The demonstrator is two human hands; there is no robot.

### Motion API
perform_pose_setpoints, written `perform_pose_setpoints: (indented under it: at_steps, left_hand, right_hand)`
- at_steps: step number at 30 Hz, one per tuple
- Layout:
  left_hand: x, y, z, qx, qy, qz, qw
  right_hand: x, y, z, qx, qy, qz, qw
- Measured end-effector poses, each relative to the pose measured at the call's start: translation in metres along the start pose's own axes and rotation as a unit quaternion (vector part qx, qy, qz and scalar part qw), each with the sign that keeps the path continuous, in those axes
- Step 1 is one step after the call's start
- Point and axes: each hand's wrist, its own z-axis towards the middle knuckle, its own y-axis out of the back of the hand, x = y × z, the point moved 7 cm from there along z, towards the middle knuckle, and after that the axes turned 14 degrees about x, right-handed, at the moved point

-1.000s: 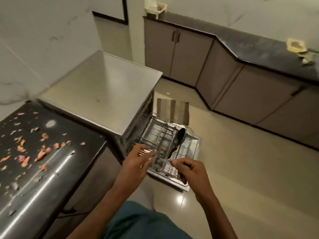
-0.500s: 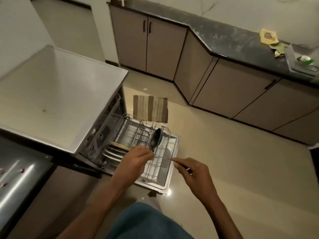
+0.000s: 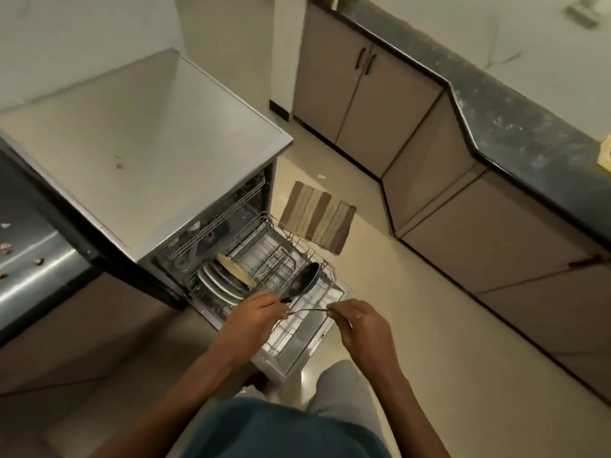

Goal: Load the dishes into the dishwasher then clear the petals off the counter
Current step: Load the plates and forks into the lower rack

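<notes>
The dishwasher (image 3: 142,153) stands open with its lower wire rack (image 3: 325,297) pulled out over the door. White plates (image 3: 215,285) and a wooden spatula (image 3: 236,270) stand in the rack's left part. My left hand (image 3: 253,320) grips the handle of a dark ladle (image 3: 305,280), whose bowl points up and away over the rack. My right hand (image 3: 358,320) pinches one end of a thin metal utensil (image 3: 307,310) that spans the gap between both hands. A few petals (image 3: 5,247) lie on the dark counter (image 3: 29,259) at the far left.
A striped floor mat (image 3: 315,216) lies beyond the rack. Brown cabinets (image 3: 360,94) under a dark worktop (image 3: 515,117) run along the back and right. Pale tiled floor (image 3: 413,319) lies between the rack and those cabinets. My knees show at the bottom edge.
The view has swung right and down, so most of the petal-strewn counter has left the frame. Both hands with ladle and thin utensil stay over the rack, slightly further apart.
</notes>
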Motion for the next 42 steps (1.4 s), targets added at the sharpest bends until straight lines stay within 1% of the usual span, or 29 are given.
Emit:
perform_pose_setpoints:
  at_steps: [2,6,8,10,13,16,19,22,26,28,31,33,35,38,42]
  left_hand:
    - [0.01,-0.011,0.01,-0.011,0.042,-0.017,0.999]
    - [0.032,-0.035,0.041,-0.051,0.12,0.014,0.991]
    - [0.042,-0.046,0.058,-0.075,0.165,0.045,0.982]
    - [0.047,-0.063,0.078,-0.088,0.215,0.035,0.972]
    - [0.049,-0.091,0.111,-0.113,0.269,0.024,0.956]
    - [0.06,-0.124,0.14,-0.104,0.31,0.025,0.945]
    - [0.093,-0.155,0.159,-0.11,0.358,0.02,0.927]
    - [0.138,-0.187,0.172,-0.101,0.384,0.035,0.917]
    - [0.22,-0.238,0.182,-0.067,0.403,0.043,0.912]
    - [0.262,-0.263,0.185,-0.046,0.414,0.045,0.908]
    - [0.325,-0.302,0.186,-0.032,0.457,0.042,0.888]
    - [0.359,-0.331,0.184,-0.019,0.476,0.039,0.878]
    - [0.385,-0.357,0.182,-0.013,0.478,0.053,0.877]
    - [0.417,-0.384,0.186,-0.005,0.466,0.097,0.88]
    - [0.448,-0.405,0.19,-0.002,0.448,0.141,0.883]
  right_hand:
    - [-0.014,-0.003,0.025,0.02,0.039,-0.001,0.999]
    - [-0.053,-0.012,0.084,0.065,0.106,-0.007,0.992]
    - [-0.073,-0.021,0.116,0.106,0.155,-0.023,0.982]
    - [-0.095,-0.029,0.148,0.167,0.201,-0.046,0.964]
    - [-0.129,-0.042,0.196,0.224,0.258,-0.078,0.937]
    - [-0.158,-0.066,0.233,0.258,0.33,-0.104,0.902]
    - [-0.185,-0.104,0.26,0.282,0.374,-0.13,0.874]
    - [-0.205,-0.15,0.285,0.297,0.393,-0.162,0.855]
    - [-0.228,-0.227,0.317,0.319,0.406,-0.209,0.83]
    - [-0.24,-0.267,0.332,0.332,0.392,-0.213,0.831]
    - [-0.259,-0.331,0.354,0.346,0.356,-0.243,0.833]
    - [-0.268,-0.369,0.364,0.36,0.348,-0.261,0.825]
    - [-0.275,-0.402,0.374,0.375,0.353,-0.275,0.812]
    - [-0.282,-0.438,0.392,0.356,0.382,-0.284,0.804]
    - [-0.288,-0.467,0.414,0.293,0.422,-0.273,0.813]
